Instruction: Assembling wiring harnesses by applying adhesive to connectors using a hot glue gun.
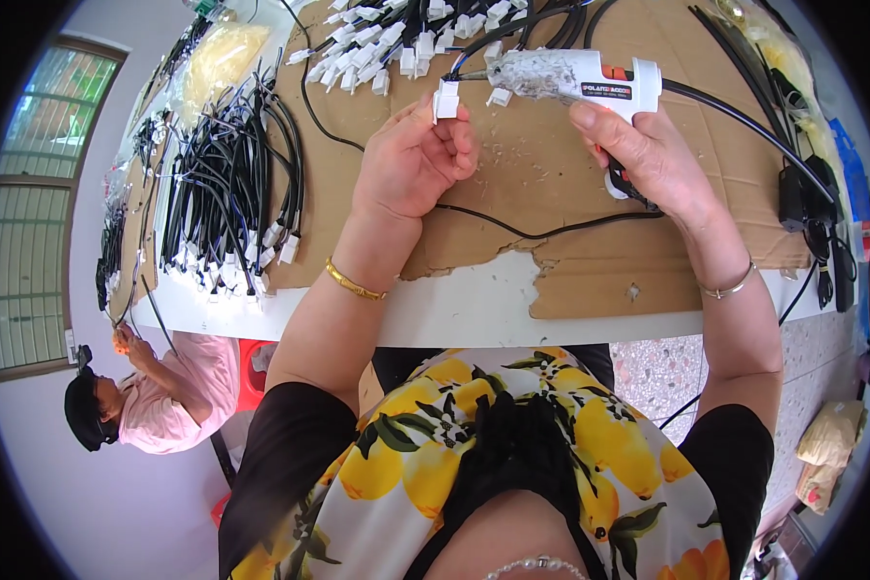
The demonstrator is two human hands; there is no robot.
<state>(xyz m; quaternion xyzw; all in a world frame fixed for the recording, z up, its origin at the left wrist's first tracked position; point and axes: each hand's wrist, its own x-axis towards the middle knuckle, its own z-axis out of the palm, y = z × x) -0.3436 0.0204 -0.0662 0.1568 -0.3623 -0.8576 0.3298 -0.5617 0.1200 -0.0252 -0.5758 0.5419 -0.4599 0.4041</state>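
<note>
Between the thumb and fingers of my left hand (418, 155) is a small white plastic connector (446, 101), held upright with its thin wires at the top. My right hand (648, 155) grips the handle of a white hot glue gun (561, 75), whose barrel is smeared with dark residue. The gun points left, and its nozzle is at the wire end of the connector; whether they touch I cannot tell. A black cord (744, 126) runs from the back of the gun toward the right.
Cardboard (541, 174) covers much of the white table (358, 319). Black cables with white connectors are heaped at the far side (358, 58) and at the left (227, 184). A power adapter (797, 198) sits at the right edge. A co-worker in pink (179, 396) works at the left.
</note>
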